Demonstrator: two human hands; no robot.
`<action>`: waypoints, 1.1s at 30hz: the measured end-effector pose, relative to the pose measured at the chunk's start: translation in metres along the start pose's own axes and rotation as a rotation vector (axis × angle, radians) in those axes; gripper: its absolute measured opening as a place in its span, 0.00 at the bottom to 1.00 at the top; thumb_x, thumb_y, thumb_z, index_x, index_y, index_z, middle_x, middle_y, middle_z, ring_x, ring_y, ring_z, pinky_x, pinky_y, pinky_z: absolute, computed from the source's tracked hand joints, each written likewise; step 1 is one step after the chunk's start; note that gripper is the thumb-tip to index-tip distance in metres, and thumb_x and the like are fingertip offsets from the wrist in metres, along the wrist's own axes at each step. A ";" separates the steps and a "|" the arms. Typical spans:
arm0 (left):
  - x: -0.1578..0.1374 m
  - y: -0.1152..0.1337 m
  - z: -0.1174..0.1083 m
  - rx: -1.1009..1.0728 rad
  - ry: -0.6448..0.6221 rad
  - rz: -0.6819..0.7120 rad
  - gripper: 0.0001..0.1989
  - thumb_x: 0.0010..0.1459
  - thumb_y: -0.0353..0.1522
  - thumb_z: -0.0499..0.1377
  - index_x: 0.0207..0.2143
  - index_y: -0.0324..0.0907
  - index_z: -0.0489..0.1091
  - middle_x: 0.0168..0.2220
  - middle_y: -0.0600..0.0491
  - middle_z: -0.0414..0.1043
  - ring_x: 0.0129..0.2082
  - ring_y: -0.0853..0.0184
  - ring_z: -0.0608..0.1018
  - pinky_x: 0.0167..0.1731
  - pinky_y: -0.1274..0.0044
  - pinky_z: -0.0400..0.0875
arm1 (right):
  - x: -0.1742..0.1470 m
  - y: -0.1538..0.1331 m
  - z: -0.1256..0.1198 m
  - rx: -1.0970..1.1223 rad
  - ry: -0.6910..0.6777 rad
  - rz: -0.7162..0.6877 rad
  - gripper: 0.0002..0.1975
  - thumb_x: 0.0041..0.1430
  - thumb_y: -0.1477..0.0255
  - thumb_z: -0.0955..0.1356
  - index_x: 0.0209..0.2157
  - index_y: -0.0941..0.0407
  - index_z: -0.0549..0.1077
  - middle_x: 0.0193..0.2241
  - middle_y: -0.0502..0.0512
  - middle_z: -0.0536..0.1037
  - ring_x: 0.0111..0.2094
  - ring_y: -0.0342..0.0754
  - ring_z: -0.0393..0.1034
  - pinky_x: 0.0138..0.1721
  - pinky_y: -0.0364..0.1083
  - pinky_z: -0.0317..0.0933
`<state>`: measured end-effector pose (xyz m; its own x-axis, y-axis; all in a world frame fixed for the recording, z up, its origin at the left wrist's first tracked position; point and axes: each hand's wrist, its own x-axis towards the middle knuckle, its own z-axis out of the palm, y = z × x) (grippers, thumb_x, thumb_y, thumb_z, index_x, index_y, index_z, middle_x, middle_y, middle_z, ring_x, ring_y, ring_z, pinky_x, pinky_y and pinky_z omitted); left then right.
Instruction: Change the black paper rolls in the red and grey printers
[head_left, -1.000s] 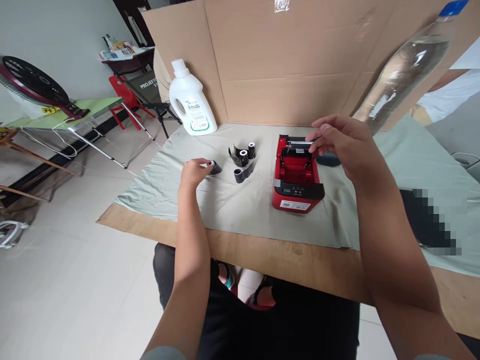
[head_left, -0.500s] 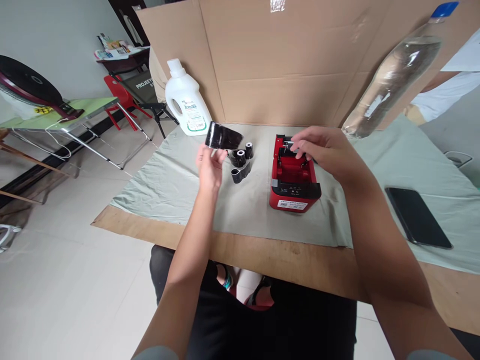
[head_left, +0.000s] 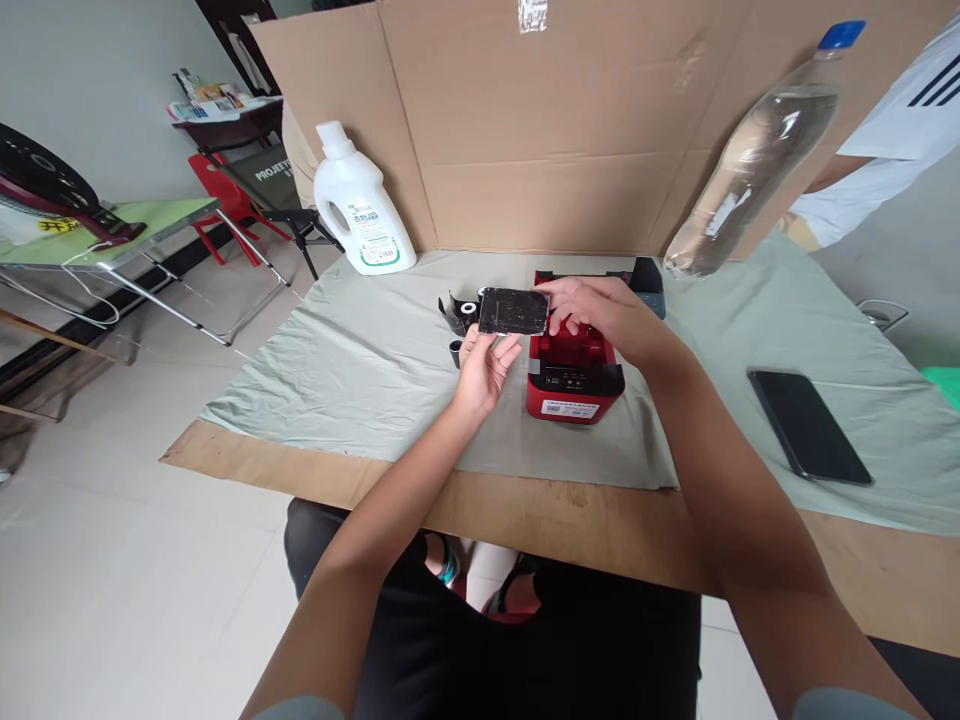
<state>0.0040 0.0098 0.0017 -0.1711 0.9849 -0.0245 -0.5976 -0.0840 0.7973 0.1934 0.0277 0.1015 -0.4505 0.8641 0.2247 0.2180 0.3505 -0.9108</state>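
Note:
A glossy black rectangular piece (head_left: 514,312), crinkled like ribbon film, is raised above the cloth. My left hand (head_left: 484,372) grips its lower edge between thumb and fingers. At its right end, my right hand (head_left: 592,310) closes its fingertips on the edge. Behind and below my right hand stands a red label printer (head_left: 574,410) with its lid open, its red inside partly covered by my fingers. Partly hidden behind the black piece, black ribbon spools (head_left: 469,310) with white cores lie on the cloth, a loose band of film beside them.
A white detergent bottle (head_left: 364,205) stands at the back left before a cardboard screen (head_left: 525,120). A large water bottle (head_left: 754,170) is at the back right. A black phone (head_left: 808,427) lies on the grey-green cloth (head_left: 337,370) at the right. A person in white is behind.
My left hand has carried the black piece right, toward the printer, and turned its flat face to me. My right hand has moved left from the printer's open lid to the piece's right end.

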 end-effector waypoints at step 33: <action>-0.009 0.013 -0.010 1.063 -0.677 0.862 0.18 0.60 0.38 0.65 0.53 0.53 0.79 0.51 0.51 0.83 0.56 0.54 0.78 0.61 0.59 0.66 | -0.002 0.034 -0.019 -0.774 -0.126 0.032 0.10 0.60 0.75 0.69 0.24 0.53 0.74 0.29 0.55 0.77 0.34 0.53 0.71 0.38 0.50 0.56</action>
<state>-0.0106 -0.0014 0.0064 0.3943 0.6008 0.6954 0.3658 -0.7968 0.4810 0.2185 0.0447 0.0762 -0.5185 0.8467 0.1193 0.7531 0.5183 -0.4052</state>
